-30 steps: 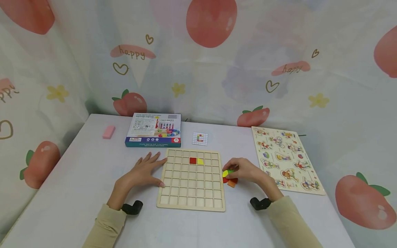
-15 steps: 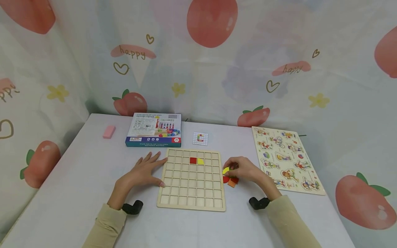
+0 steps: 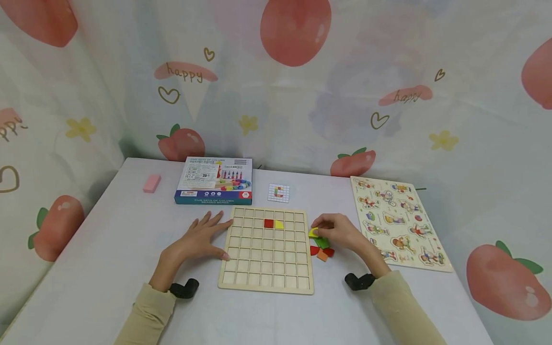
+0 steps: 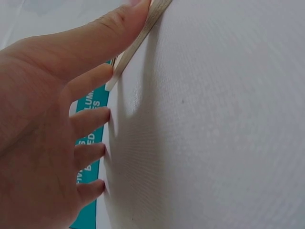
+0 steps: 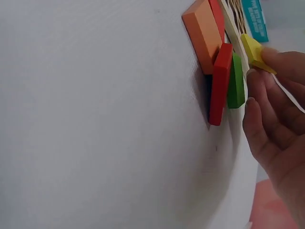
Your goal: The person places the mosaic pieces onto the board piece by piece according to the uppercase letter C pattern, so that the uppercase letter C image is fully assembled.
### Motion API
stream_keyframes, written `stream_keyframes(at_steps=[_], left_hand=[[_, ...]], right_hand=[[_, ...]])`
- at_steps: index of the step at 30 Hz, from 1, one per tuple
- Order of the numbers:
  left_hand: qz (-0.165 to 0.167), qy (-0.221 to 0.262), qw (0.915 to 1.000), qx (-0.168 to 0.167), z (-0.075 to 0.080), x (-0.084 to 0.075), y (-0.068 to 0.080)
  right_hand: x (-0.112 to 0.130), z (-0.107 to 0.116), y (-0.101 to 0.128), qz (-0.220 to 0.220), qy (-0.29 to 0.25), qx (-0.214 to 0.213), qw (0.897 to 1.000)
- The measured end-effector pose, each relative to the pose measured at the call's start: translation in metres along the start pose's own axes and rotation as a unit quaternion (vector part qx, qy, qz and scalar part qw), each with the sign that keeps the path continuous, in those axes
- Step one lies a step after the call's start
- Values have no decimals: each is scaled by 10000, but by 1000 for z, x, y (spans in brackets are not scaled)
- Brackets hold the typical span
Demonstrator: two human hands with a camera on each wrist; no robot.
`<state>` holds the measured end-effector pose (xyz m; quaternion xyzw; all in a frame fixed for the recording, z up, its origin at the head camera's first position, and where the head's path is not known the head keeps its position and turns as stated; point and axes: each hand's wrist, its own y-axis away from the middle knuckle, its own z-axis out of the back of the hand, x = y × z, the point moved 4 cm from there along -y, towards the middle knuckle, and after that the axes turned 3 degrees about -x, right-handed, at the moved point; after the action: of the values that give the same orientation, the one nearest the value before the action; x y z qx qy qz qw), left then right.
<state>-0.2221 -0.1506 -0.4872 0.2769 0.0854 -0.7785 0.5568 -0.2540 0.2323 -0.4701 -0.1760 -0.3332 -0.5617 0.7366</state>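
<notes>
Head view: a person in beige sleeves works at a white tabletop (image 3: 276, 316); a pale wooden grid board (image 3: 260, 258) lies flat in the middle, holding a red square tile (image 3: 269, 224) and, directly to its right, a yellow tile with a cut-away corner (image 3: 279, 224); the left hand (image 3: 196, 243) is spread at the board's left side, its grip apart, thumb and index finger touching the edge; the right hand (image 3: 338, 232) is just beyond the board's right edge, its grip clamped on a small yellow block (image 3: 313, 233); just below that hand lie a green block (image 3: 322, 243), a rounded red piece (image 3: 314, 250), another red block (image 3: 329, 252) and an orange block (image 3: 322, 256); behind the board are a pattern card (image 3: 278, 193), a box labelled "Five Sets of Column Beaded Boxes" (image 3: 213, 182) and, at far left, a pink block (image 3: 152, 183); a wooden picture board (image 3: 398, 225) slants at right; a fruit-print curtain (image 3: 280, 110) hangs behind.

Left wrist view: the thumb lies along the board's edge with the index fingertip beside it; the other fingers extend apart, the box's teal side showing behind them.

Right wrist view: fingertips pinch the yellow block near the board's edge; whether it touches the tabletop cannot be told; the green, red and orange blocks cluster close by, partly overlapping.
</notes>
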Motion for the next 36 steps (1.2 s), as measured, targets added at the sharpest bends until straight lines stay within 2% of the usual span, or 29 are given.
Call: stream_keyframes(at_steps=[16, 28, 36], left_hand=[[36, 36, 10000, 29, -2, 1, -1], [28, 76, 10000, 24, -1, 0, 0], [3, 25, 10000, 30, 0, 1, 0]], right_hand=[[24, -7, -14, 272, -343, -67, 9990], [42, -17, -29, 269, -162, -175, 9994], [53, -22, -37, 525, -169, -65, 9985]])
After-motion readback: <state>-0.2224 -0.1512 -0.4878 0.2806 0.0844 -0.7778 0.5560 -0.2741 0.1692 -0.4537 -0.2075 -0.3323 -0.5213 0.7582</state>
